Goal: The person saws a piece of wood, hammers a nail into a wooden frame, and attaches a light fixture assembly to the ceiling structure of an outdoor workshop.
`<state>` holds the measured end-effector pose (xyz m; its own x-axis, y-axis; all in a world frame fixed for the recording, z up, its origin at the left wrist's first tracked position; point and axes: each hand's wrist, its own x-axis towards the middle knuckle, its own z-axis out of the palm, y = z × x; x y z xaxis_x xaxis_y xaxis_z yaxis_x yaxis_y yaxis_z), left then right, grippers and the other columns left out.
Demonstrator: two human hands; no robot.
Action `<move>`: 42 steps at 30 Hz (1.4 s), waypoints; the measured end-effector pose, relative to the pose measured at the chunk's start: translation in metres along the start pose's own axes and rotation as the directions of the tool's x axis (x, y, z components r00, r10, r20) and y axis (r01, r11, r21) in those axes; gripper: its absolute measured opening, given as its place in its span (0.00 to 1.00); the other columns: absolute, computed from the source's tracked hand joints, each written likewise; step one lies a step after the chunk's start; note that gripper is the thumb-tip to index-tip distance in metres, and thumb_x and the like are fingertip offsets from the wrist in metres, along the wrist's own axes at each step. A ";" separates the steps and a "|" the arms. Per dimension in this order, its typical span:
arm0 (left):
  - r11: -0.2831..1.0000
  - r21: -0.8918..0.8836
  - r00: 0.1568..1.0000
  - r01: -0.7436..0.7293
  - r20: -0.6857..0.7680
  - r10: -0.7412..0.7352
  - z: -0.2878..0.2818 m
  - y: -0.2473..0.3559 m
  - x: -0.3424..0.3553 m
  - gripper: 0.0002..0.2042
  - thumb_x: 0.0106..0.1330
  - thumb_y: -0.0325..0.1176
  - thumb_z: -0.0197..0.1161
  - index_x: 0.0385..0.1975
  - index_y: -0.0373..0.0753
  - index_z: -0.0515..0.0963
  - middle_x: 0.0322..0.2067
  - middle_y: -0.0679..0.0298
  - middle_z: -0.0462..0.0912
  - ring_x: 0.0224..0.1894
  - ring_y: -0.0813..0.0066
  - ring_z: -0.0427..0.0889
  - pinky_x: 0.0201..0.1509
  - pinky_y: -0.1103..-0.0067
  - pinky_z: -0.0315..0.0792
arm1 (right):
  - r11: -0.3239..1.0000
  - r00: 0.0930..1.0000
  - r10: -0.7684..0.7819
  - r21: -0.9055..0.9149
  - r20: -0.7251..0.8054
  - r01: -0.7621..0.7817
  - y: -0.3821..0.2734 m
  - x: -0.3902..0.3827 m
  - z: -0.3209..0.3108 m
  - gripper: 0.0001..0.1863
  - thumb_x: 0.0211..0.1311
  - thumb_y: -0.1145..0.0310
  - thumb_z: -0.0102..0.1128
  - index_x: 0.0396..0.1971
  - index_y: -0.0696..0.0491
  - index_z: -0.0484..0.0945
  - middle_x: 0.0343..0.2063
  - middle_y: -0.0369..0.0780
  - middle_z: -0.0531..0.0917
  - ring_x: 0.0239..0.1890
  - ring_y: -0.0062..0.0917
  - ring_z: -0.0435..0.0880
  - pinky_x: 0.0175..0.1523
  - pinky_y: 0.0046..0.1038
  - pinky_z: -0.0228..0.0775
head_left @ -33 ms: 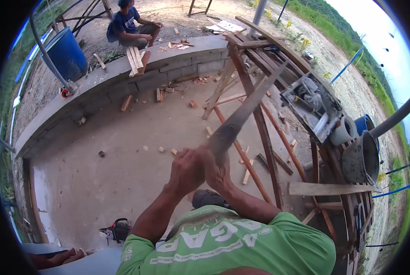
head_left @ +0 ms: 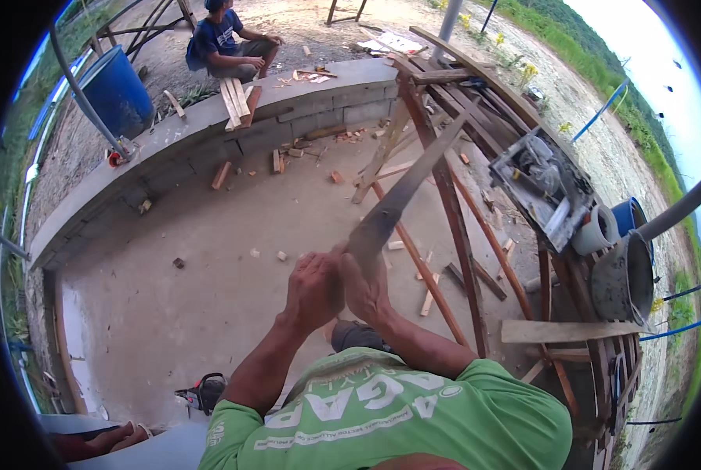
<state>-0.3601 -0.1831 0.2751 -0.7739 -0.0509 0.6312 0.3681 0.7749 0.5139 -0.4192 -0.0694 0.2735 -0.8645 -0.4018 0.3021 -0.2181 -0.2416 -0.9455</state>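
Observation:
In front of my chest I hold a long grey blade (head_left: 389,205), wide at my hands and tapering to a narrow tip; it looks like a handsaw, though its teeth and handle cannot be made out. It slants up and to the right, its far end overlapping the timber bench in the picture. My right hand (head_left: 364,291) is closed at the wide end, thumb side up. Pressed against it, my left hand (head_left: 316,290) is closed as well, its knuckles on top. Both hands hide the grip.
The timber bench (head_left: 443,196) on the right bears a dirty tray (head_left: 542,188), a bucket (head_left: 623,274) and a protruding board (head_left: 566,330). Wood offcuts lie on the concrete floor (head_left: 209,258). A chainsaw (head_left: 204,392) rests lower left. Beyond the block wall (head_left: 311,84) sits a person (head_left: 229,43).
The blade and my hands have shifted slightly left against the scene. The view itself has turned a little, and both hands keep their hold.

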 end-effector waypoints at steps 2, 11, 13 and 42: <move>0.995 0.062 0.996 0.075 -0.041 -0.073 -0.023 -0.055 0.022 0.25 0.56 0.22 0.67 0.57 0.34 0.75 0.35 0.55 0.84 0.34 0.60 0.83 0.40 0.70 0.76 | 0.998 0.997 0.067 0.020 0.044 -0.067 0.034 0.048 0.029 0.24 0.69 0.57 0.58 0.55 0.60 0.68 0.34 0.39 0.77 0.38 0.23 0.76 0.44 0.28 0.70; 0.807 -0.324 0.788 0.493 -0.227 -0.573 -0.151 -0.223 0.023 0.18 0.62 0.21 0.63 0.54 0.32 0.75 0.29 0.68 0.80 0.26 0.84 0.75 0.30 0.83 0.72 | 0.820 0.482 0.516 -0.572 0.708 -0.038 0.135 0.245 0.076 0.41 0.62 0.50 0.62 0.66 0.64 0.64 0.42 0.53 0.83 0.45 0.47 0.82 0.52 0.37 0.73; 0.722 -0.426 0.725 0.545 -0.194 -0.661 -0.162 -0.253 0.026 0.18 0.63 0.22 0.63 0.53 0.32 0.75 0.28 0.69 0.79 0.24 0.84 0.75 0.29 0.83 0.72 | 0.726 0.423 0.608 -0.686 0.672 0.045 0.183 0.275 0.079 0.39 0.63 0.50 0.61 0.65 0.63 0.65 0.45 0.53 0.83 0.47 0.46 0.82 0.54 0.38 0.73; 0.658 -0.298 0.706 0.692 0.468 -0.531 0.044 -0.798 0.587 0.17 0.63 0.24 0.65 0.53 0.33 0.76 0.27 0.71 0.77 0.23 0.85 0.72 0.27 0.83 0.68 | 0.397 0.676 0.634 -0.592 -0.375 -0.701 0.470 0.729 -0.049 0.32 0.58 0.54 0.61 0.59 0.59 0.74 0.43 0.50 0.85 0.44 0.42 0.85 0.53 0.38 0.77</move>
<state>-1.1311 -0.8039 0.2099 -0.9833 -0.1525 -0.0989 -0.1397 0.2863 0.9479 -1.1739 -0.4327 0.0431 -0.8927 -0.0931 -0.4409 0.2518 0.7083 -0.6595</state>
